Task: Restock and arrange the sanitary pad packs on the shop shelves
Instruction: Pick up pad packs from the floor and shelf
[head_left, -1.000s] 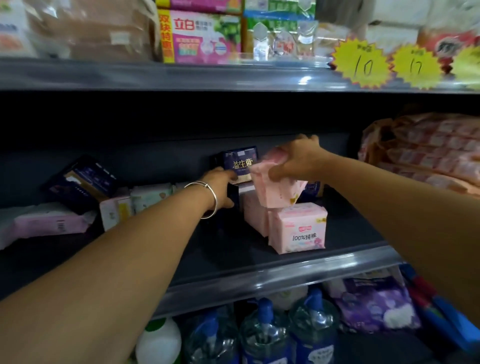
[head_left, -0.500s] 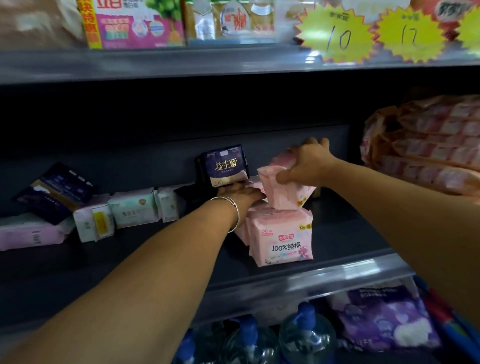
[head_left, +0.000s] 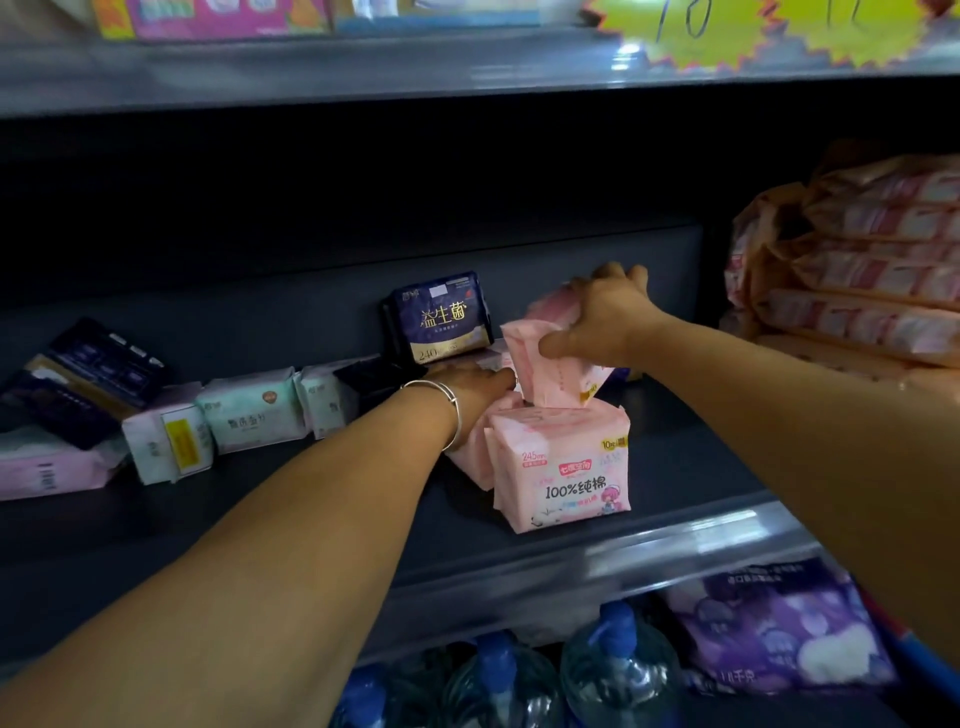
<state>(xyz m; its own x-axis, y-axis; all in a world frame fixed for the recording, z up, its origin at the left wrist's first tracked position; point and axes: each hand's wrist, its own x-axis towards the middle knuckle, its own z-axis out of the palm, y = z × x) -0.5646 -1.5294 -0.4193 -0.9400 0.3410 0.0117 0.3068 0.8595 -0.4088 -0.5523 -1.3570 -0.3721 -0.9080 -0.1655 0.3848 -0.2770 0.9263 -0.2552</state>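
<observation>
My right hand (head_left: 602, 317) grips a pink pad pack (head_left: 550, 374) from above, holding it tilted on top of another pink pack (head_left: 563, 467) that stands at the shelf's middle. My left hand (head_left: 467, 387), with a silver bangle on the wrist, reaches behind that standing pack onto more pink packs (head_left: 470, 457); its fingers are hidden, so its grip is unclear. A dark blue pack (head_left: 441, 317) leans on the back wall just behind both hands.
Pale green and white packs (head_left: 249, 415) lie in a row to the left, with dark blue packs (head_left: 83, 379) and a pink pack (head_left: 47, 473) further left. Stacked pink-orange packs (head_left: 857, 270) fill the right. The shelf's front rail (head_left: 571, 566) runs below; bottles (head_left: 618, 670) stand underneath.
The view has tilted down slightly. My right hand has lowered the tilted pink pack onto the standing one. My left hand has slid right, behind the pink packs.
</observation>
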